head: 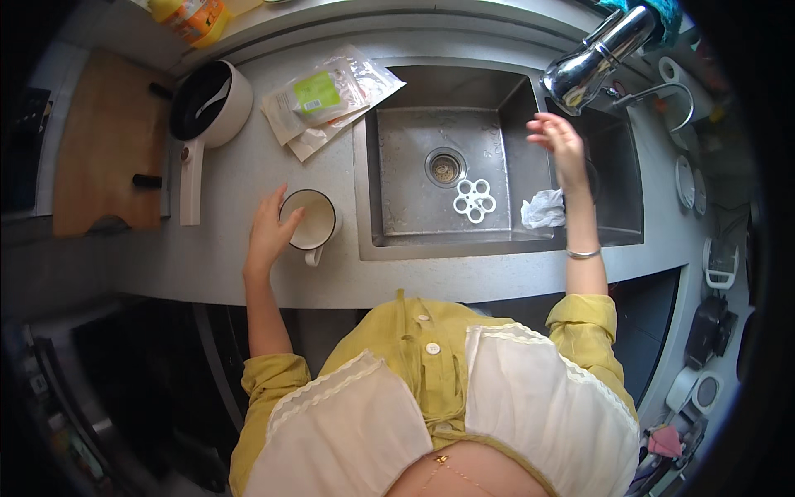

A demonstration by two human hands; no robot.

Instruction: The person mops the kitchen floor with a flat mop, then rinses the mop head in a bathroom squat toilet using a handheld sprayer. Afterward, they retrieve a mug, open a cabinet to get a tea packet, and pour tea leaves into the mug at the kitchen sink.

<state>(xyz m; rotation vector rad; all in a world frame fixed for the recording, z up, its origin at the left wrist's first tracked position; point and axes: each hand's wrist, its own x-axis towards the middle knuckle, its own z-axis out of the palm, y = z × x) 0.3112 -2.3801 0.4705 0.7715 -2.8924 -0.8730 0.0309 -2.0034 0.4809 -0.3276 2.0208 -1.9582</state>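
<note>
On the counter left of the sink stands a white mug with a dark rim (318,231), its handle towards me. My left hand (271,230) is at the mug's left side, thumb over its rim; whether it grips the mug is unclear. My right hand (557,140), fingers apart and slightly curled, hovers near the chrome faucet (581,71) with nothing in it. Below that hand, a crumpled white cloth or tissue (543,209) lies by the divider of the steel sink (404,149). A white ring-shaped holder with several holes (475,201) lies near the drain (445,168).
Flat plastic packets (317,93) lie at the sink's back left corner. Further left are a cream saucepan (233,115) with a utensil inside and a wooden cutting board (102,155). A yellow bottle (195,22) stands behind. A thin curved spout (664,87) rises at the right.
</note>
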